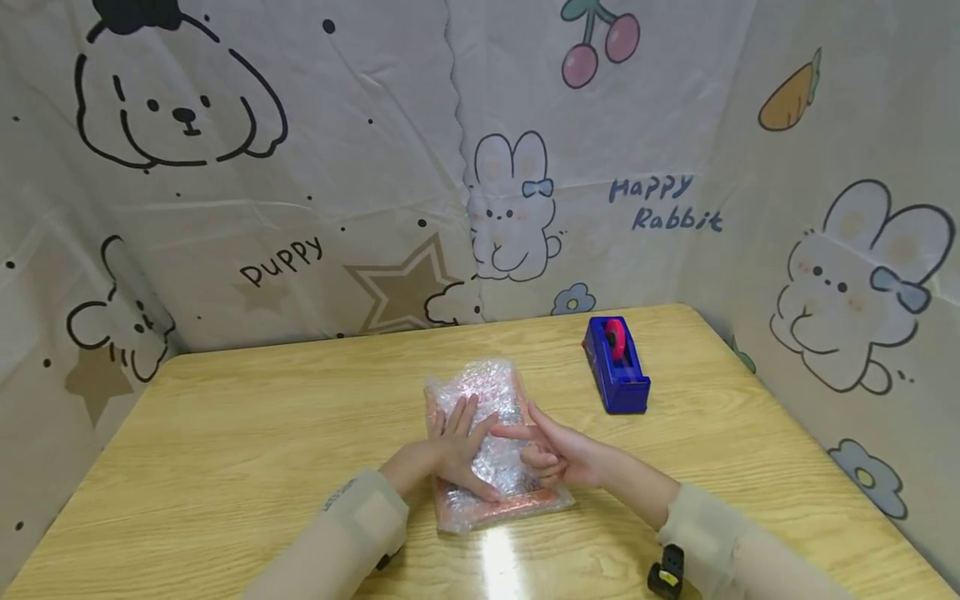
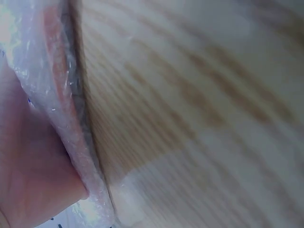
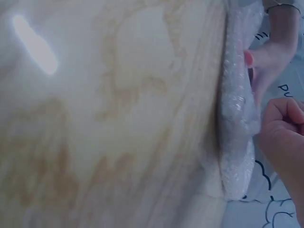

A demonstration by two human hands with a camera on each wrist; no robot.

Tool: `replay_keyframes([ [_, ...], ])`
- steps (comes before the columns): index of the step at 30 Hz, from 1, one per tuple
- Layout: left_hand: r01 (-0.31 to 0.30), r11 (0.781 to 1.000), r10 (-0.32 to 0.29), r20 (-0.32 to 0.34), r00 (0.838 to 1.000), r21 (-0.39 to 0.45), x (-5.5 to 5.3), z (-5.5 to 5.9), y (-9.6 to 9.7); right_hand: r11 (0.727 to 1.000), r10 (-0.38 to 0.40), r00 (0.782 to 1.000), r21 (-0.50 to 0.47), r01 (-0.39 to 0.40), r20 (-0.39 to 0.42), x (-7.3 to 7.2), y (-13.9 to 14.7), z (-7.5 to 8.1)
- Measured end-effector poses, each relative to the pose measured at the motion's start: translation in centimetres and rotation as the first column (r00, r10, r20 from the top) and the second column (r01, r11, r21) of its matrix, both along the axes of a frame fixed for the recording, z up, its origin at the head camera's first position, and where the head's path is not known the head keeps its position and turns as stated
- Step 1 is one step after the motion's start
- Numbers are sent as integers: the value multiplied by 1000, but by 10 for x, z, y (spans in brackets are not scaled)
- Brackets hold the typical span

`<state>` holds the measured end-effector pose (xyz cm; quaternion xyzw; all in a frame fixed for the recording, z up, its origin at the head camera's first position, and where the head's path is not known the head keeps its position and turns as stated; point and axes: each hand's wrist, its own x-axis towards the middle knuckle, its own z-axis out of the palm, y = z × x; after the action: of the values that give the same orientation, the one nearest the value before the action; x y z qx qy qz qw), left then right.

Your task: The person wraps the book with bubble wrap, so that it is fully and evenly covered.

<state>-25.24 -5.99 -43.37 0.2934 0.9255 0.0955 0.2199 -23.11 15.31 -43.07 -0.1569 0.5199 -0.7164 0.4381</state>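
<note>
A flat rectangular item with an orange border, wrapped in bubble wrap (image 1: 491,382), lies on the wooden table. My left hand (image 1: 459,450) rests on top of it with the fingers spread. In the left wrist view, part of that hand lies against the clear wrap (image 2: 78,118). Over the right side of the package is my right hand (image 1: 562,454), index finger pointing left toward the left hand, thumb raised, other fingers curled in with nothing in them. The right wrist view shows the wrapped edge (image 3: 235,114) from the side, with the right hand (image 3: 285,137) close by.
A blue tape dispenser (image 1: 618,375) holding a red-cored roll (image 1: 615,338) stands at the back right of the wooden table (image 1: 285,442). Printed cloth walls (image 1: 390,167) rise behind the table and along both sides.
</note>
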Motion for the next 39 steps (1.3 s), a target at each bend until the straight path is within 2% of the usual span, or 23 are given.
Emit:
replay_keyframes([
  [4, -4, 1000, 4, -1, 1000, 25, -1, -1, 0, 997, -68, 993, -36, 72, 98, -1, -3, -6],
  [7, -3, 1000, 3, -4, 1000, 21, -1, -1, 1, 988, -131, 976, -56, 143, 173, -1, -3, -11],
  [10, 2, 1000, -2, -5, 1000, 11, -1, -1, 1, 978, -191, 960, -38, 203, 207, -1, -4, -13],
  [13, 2, 1000, -2, -7, 1000, 13, -2, -2, 0, 969, -245, 949, 17, 247, 198, 0, -5, -12],
  [18, 1, 1000, -1, -4, 1000, 18, -3, -5, -1, 943, -320, 939, 132, 304, 127, 0, -9, -10],
  [21, 3, 1000, -3, -3, 1000, 20, -3, -6, -1, 919, -350, 936, 210, 334, 42, 1, -12, -8],
  [23, 6, 1000, -6, -4, 1000, 22, -3, -7, -1, 891, -357, 933, 282, 357, -52, 0, -13, -8],
  [25, 8, 1000, -8, -4, 1000, 23, -2, -8, -2, 852, -333, 923, 358, 382, -193, 0, -14, -7],
  [27, 11, 1000, -10, -7, 1000, 22, -2, -8, -2, 808, -263, 895, 424, 408, -359, -1, -15, -7],
  [28, 12, 1000, -12, -8, 1000, 20, -2, -8, -2, 782, -204, 864, 455, 427, -460, -1, -14, -7],
  [29, 14, 1000, -14, -9, 1000, 18, -2, -8, -2, 755, -145, 826, 479, 449, -545, -1, -15, -8],
  [31, 17, 1000, -17, -10, 1000, 19, -2, -8, -2, 706, -33, 734, 504, 497, -678, -1, -15, -9],
  [34, 20, 1000, -20, -8, 1000, 17, -1, -7, -2, 637, 89, 637, 535, 555, -766, 1, -17, -10],
  [36, 19, 1000, -19, -10, 1000, 17, -2, -6, -2, 599, 125, 611, 551, 581, -781, 3, -18, -10],
  [39, 19, 1000, -19, -18, 1000, 5, -2, -6, -2, 523, 194, 578, 582, 623, -793, 5, -19, -8],
])
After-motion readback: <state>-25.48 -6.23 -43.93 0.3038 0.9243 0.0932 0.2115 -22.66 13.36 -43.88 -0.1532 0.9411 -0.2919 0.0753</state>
